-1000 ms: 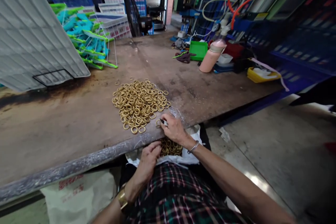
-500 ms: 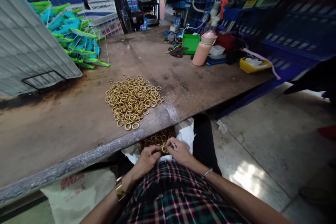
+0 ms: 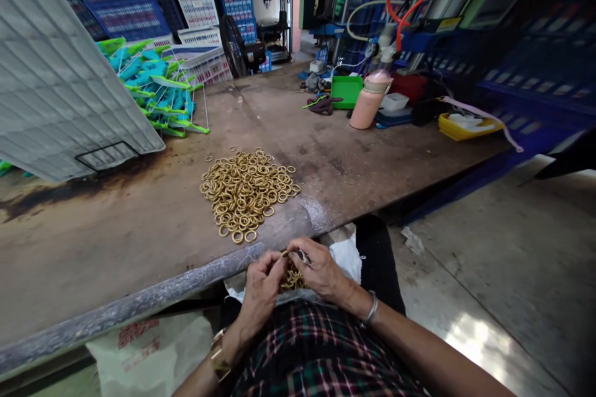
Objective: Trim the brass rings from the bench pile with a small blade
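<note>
My left hand [image 3: 261,285] is closed in a pinch on a small gold ring [image 3: 284,254], just below the table edge. My right hand [image 3: 321,270] meets it there, thumb and forefinger at the same ring. Tucked in the right fingers is a small metal tool [image 3: 304,257], its kind mostly hidden. More gold rings [image 3: 294,279] lie under both hands in a white cloth-lined holder [image 3: 347,257] on my lap. On the table, a heap of loose gold rings [image 3: 249,189] sits close to the front edge.
A pale ribbed crate [image 3: 69,68] stands tilted on the table's left, beside teal and green plastic pieces [image 3: 158,87]. Farther back right are a pink bottle [image 3: 367,105], a green tray [image 3: 347,92] and a yellow tray [image 3: 468,127]. A printed sack [image 3: 149,347] hangs below the edge.
Both hands have risen from the rings on my lap and come together, with one ring now between their fingertips. The whole view has shifted slightly.
</note>
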Tool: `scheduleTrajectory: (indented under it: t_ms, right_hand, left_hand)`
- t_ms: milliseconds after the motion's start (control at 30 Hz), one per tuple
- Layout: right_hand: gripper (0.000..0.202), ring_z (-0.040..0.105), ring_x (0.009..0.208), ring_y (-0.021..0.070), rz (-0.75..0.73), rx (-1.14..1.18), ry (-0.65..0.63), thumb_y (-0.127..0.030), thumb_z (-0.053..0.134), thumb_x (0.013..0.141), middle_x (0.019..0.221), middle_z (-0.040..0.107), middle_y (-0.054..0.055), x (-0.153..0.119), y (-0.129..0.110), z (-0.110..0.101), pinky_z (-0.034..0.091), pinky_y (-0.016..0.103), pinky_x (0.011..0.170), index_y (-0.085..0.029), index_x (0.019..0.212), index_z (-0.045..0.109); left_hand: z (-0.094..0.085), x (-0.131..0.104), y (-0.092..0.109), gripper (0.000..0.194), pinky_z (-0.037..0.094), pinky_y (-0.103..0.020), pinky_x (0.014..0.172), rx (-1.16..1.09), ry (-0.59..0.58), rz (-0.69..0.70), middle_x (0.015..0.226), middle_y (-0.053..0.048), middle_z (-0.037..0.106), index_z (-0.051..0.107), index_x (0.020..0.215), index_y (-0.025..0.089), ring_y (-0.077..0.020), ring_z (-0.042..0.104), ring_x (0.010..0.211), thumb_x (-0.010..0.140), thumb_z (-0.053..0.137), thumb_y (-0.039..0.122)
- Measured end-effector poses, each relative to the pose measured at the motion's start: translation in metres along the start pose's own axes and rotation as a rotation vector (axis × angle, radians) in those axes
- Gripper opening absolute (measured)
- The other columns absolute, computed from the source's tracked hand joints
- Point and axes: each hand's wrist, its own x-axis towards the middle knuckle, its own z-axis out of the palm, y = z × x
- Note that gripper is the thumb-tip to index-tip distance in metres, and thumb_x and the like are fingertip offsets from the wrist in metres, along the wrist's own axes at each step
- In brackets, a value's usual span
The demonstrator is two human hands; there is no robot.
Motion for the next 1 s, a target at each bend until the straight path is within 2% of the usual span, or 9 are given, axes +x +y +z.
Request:
scheduleTrajectory:
  t_ms: [100,167,300,433,533,600,733,867,1000]
  right_hand:
    - [0.015,0.05,0.064,0.0111,0.137,0.05,0.017,-0.026,0.041,0.084,0.071,0.055,-0.001,0.014,-0.008,-0.002,0.039,0.022,0.062,-0.018,0.082,0.053]
    - [0.021,0.048,0.06,0.0104,0.206,0.071,-0.029,-0.031,0.04,0.085,0.066,0.053,-0.002,0.022,-0.009,-0.002,0.038,0.021,0.059,-0.017,0.079,0.054]
    - [0.024,0.042,0.055,0.0088,0.237,0.116,-0.131,-0.031,0.04,0.084,0.06,0.048,-0.004,0.033,-0.007,0.003,0.034,0.02,0.055,-0.016,0.071,0.054]
    - [0.024,0.04,0.056,0.0081,0.263,0.175,-0.116,-0.029,0.041,0.084,0.059,0.046,-0.005,0.038,-0.004,0.009,0.032,0.02,0.054,-0.015,0.068,0.053]
    - [0.021,0.04,0.056,0.0078,0.263,0.181,-0.101,-0.028,0.043,0.083,0.06,0.047,-0.005,0.041,-0.005,0.011,0.032,0.019,0.054,-0.015,0.071,0.055]
    - [0.019,0.04,0.054,0.0077,0.272,0.197,-0.123,-0.027,0.045,0.082,0.058,0.047,-0.005,0.043,-0.008,0.011,0.032,0.019,0.052,-0.015,0.073,0.056]
    - [0.02,0.046,0.055,0.0082,0.291,0.289,-0.185,-0.029,0.044,0.083,0.058,0.053,-0.004,0.047,-0.012,0.014,0.036,0.019,0.055,-0.016,0.077,0.058]
    - [0.022,0.051,0.062,0.0095,0.27,0.349,-0.186,-0.028,0.042,0.085,0.064,0.056,-0.003,0.051,-0.014,0.017,0.039,0.02,0.062,-0.016,0.075,0.057]
    - [0.022,0.051,0.059,0.01,0.293,0.353,-0.208,-0.027,0.04,0.084,0.061,0.054,-0.002,0.056,-0.016,0.017,0.039,0.021,0.059,-0.016,0.073,0.055]
  left_hand:
    - [-0.003,0.009,0.0,0.021,0.036,-0.022,0.052,0.128,0.079,0.135,0.055,0.003,0.051,0.064,0.07,0.018,-0.0109,0.043,0.051,0.075,0.055,0.036]
    - [-0.007,0.014,0.002,0.016,0.038,-0.023,0.057,0.226,0.111,0.233,0.059,0.001,0.057,0.066,0.072,0.019,-0.0131,0.049,0.056,0.075,0.056,0.031]
    - [-0.012,0.02,0.004,0.012,0.04,-0.025,0.065,0.29,0.162,0.334,0.068,-0.002,0.064,0.068,0.074,0.02,-0.0152,0.055,0.063,0.073,0.057,0.025]
    - [-0.012,0.022,0.003,0.016,0.039,-0.022,0.056,0.167,0.161,0.2,0.059,0.002,0.057,0.064,0.074,0.019,-0.012,0.049,0.054,0.075,0.056,0.031]
    - [-0.012,0.023,0.002,0.023,0.033,-0.02,0.044,-0.011,0.087,0.03,0.052,0.005,0.049,0.057,0.073,0.018,-0.0082,0.04,0.043,0.078,0.052,0.04]
    - [-0.013,0.023,0.002,0.027,0.032,-0.019,0.042,-0.11,0.02,-0.03,0.053,0.005,0.049,0.054,0.072,0.018,-0.0074,0.039,0.042,0.078,0.05,0.044]
    - [-0.02,0.022,0.0,0.028,0.035,-0.019,0.044,-0.248,-0.056,-0.038,0.059,0.003,0.051,0.051,0.072,0.017,-0.0074,0.045,0.047,0.079,0.051,0.043]
    - [-0.024,0.02,-0.002,0.025,0.034,-0.018,0.044,-0.359,-0.053,-0.06,0.06,0.004,0.049,0.051,0.074,0.017,-0.0075,0.046,0.049,0.079,0.052,0.042]
    - [-0.024,0.019,-0.001,0.024,0.034,-0.018,0.044,-0.42,-0.053,-0.063,0.06,0.004,0.049,0.05,0.074,0.017,-0.0077,0.046,0.051,0.08,0.052,0.041]
